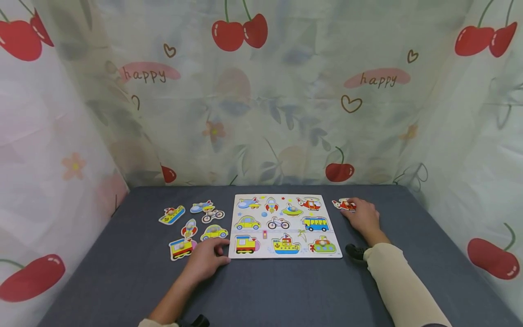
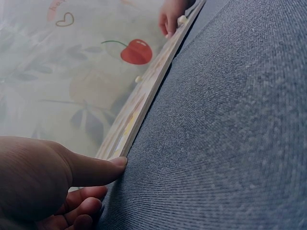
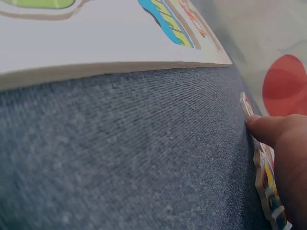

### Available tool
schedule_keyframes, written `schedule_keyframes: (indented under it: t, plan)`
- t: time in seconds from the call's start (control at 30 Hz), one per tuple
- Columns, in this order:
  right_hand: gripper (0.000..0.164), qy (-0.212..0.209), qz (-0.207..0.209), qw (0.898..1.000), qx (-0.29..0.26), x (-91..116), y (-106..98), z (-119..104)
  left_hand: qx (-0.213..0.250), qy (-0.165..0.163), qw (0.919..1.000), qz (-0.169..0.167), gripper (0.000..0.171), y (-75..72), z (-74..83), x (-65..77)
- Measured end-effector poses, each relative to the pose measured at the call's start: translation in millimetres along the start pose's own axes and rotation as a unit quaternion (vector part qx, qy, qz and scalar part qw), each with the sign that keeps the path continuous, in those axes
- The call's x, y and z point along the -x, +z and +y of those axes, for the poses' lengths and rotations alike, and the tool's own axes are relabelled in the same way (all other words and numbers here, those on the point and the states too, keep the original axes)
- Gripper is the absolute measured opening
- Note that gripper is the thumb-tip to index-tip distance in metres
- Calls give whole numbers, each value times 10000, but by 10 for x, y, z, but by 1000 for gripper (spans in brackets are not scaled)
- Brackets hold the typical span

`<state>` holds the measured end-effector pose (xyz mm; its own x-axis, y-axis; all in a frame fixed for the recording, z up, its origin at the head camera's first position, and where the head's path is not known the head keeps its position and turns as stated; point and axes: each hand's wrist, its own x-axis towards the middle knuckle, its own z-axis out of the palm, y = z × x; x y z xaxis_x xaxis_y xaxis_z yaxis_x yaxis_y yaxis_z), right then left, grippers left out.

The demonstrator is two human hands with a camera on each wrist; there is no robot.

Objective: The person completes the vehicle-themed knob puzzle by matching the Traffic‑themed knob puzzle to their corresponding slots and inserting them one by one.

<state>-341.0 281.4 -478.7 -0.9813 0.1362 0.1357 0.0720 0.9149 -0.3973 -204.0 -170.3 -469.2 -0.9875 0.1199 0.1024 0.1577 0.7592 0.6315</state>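
Observation:
A white puzzle board (image 1: 265, 232) with vehicle pictures lies flat on the table. My left hand (image 1: 207, 259) holds its near left corner; in the left wrist view the thumb (image 2: 98, 170) presses against the board's edge (image 2: 139, 115), other fingers curled below. Right of the board, my right hand (image 1: 365, 218) grips a red helicopter puzzle piece (image 1: 341, 204), partly hidden under the fingers. In the right wrist view the thumb (image 3: 271, 127) lies against a piece's edge, and a yellow and teal wooden piece (image 3: 268, 184) shows beneath the hand. A knob stands on the board's green submarine (image 1: 323, 245).
Left of the board lie loose pieces: a ship (image 1: 172, 215), a plane (image 1: 200, 207), a bicycle (image 1: 213, 215), a rocket (image 1: 189, 228), a car (image 1: 214, 232) and a train (image 1: 181, 249). A patterned cloth (image 1: 286, 113) hangs behind the dark table (image 1: 286, 290).

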Motion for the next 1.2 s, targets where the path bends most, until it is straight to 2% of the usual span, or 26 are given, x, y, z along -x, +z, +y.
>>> schedule_keyframes:
  t: [0.23, 0.63, 1.2]
  plan:
    - [36, -144, 167, 9997, -131, 4, 0, -43, 12, -36, 10000, -12, 41, -1, 7, 0]
    - [27, -72, 350, 9993, -141, 41, -7, -104, -4, -56, 10000, -35, 42, 4, -14, -1]
    - [22, -84, 644, 9978, -135, 3, 15, -210, 25, -164, 9998, -72, 43, -2, 6, -1]
